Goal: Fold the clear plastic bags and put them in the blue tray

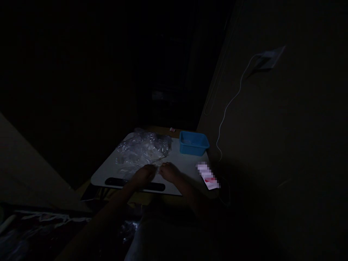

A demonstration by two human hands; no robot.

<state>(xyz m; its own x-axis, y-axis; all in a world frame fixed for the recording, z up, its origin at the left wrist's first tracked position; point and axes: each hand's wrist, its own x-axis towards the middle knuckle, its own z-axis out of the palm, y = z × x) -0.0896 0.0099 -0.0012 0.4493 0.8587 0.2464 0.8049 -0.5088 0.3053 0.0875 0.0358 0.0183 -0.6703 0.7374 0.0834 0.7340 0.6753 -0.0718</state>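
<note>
In the dim head view, my left hand (145,174) and my right hand (168,172) are close together over the front part of a white folding table (176,185). The fingers of both are curled closed. What they pinch is too small and dark to make out. Just beyond them lies a crumpled clear plastic bag (138,146), spread across the table's left and middle. A thin, stick-like piece shows at its edge near my fingers, too faint to name.
A blue plastic basket (193,149) stands at the table's back right corner. To the right is a lit phone (208,176). A white cable (225,112) runs down from a wall socket (269,59). A dark slot (116,182) runs along the table's front edge. Behind lies a small pinkish item (172,129).
</note>
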